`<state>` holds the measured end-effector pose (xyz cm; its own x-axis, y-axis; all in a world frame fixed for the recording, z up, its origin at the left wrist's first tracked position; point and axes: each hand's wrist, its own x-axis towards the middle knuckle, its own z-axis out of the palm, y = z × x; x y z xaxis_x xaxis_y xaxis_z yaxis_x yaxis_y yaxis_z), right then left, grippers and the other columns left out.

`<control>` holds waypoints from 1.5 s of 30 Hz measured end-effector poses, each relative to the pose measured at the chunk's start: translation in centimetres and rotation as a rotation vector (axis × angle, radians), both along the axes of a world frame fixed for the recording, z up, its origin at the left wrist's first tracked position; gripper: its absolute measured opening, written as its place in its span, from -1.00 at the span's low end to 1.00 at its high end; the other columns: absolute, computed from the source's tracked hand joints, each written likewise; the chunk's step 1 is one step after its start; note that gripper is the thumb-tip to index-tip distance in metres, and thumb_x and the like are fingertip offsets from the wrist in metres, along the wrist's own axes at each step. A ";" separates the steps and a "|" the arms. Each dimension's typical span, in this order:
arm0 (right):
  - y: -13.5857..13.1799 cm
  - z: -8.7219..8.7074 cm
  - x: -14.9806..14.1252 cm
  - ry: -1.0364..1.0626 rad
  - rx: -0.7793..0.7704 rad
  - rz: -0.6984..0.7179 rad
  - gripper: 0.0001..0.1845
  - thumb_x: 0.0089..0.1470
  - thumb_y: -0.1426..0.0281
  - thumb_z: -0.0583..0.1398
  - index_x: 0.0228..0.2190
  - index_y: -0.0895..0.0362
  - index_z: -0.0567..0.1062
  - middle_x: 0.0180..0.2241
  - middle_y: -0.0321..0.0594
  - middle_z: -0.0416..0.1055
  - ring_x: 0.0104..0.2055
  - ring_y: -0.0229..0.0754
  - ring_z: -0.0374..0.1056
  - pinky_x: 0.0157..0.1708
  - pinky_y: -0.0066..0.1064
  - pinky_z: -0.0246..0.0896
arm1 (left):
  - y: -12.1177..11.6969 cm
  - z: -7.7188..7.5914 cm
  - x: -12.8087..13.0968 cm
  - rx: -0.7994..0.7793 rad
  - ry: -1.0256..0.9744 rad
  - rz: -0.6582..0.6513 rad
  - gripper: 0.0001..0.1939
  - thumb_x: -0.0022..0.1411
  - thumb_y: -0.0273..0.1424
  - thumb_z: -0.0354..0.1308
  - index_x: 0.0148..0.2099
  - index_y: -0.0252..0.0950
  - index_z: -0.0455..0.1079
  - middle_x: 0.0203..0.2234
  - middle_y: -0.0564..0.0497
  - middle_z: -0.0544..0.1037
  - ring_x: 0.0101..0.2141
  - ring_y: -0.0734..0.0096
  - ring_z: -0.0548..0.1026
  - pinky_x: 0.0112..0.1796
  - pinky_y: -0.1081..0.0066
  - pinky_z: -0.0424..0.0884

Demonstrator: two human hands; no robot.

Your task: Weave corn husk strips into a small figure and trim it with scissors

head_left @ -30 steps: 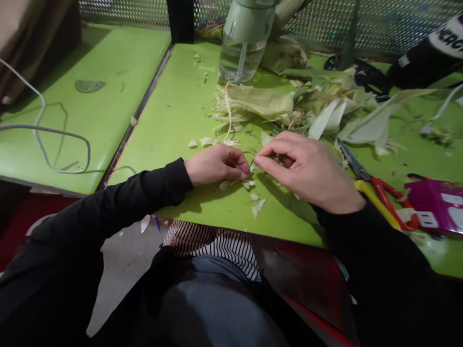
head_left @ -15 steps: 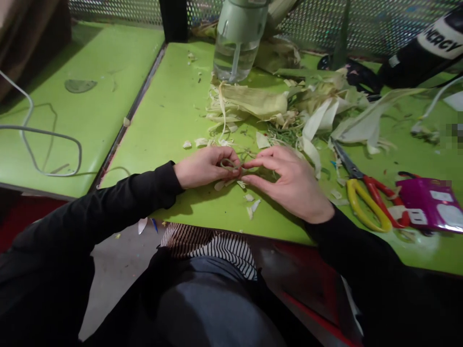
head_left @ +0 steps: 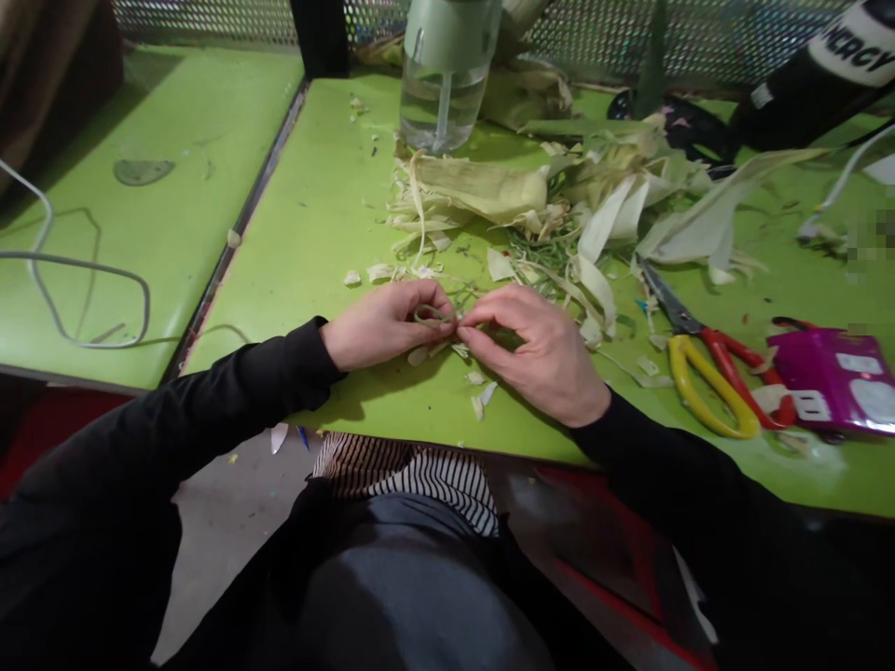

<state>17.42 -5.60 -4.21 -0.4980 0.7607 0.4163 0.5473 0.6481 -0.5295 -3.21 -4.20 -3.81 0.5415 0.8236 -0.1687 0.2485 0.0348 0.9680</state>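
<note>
Green desk [head_left: 294, 242], seam along its left edge, mesh screen [head_left: 447, 23] behind its back edge; a second green desk [head_left: 210, 102] adjoins on the left.

Left hand [head_left: 392, 324]: above the desk near the middle of the front edge; fingers curled in, thumb against forefinger, gripping a strand.

Strand [head_left: 432, 321]: one, thin, pale green, bent into a small loop standing out from the left hand's grip.

Right hand [head_left: 538, 349]: opposite, thumb and forefinger tips drawn together and meeting the left fingertips, palm hollow. What lies between those tips is too small to tell.

Scraps [head_left: 482, 401]: pale, several, beneath the hands and towards the front edge.

Husks [head_left: 489, 191]: a heap, pale green to cream, spread beyond the hands towards the back edge; thin green shreds [head_left: 538, 256] at its near side.

Bottle [head_left: 440, 102]: upright, near the back edge, part-filled with clear liquid, straw inside.

Black bottle [head_left: 790, 102]: tilted, back right corner, white band lettered, partly cut off.

Scissors [head_left: 692, 326]: yellow and red handles, lying right of the right hand, blades towards the husks.

Packet [head_left: 832, 377]: purple, right side, beside the red handle.

Second desk: half-round protractor [head_left: 144, 171]; grey cable [head_left: 88, 266], looped.
</note>
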 end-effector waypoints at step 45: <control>-0.8 -1.3 -0.3 -0.067 0.074 0.101 -0.91 0.31 0.42 0.07 -0.29 0.09 0.33 -0.39 -0.25 0.39 -0.38 -0.22 0.31 -0.37 -0.39 0.19 | -0.4 0.1 -0.1 -0.092 -0.100 -0.059 -0.65 0.18 -0.57 0.23 -0.11 -0.25 0.12 -0.51 0.15 0.49 -0.60 0.63 0.38 -0.58 0.55 0.29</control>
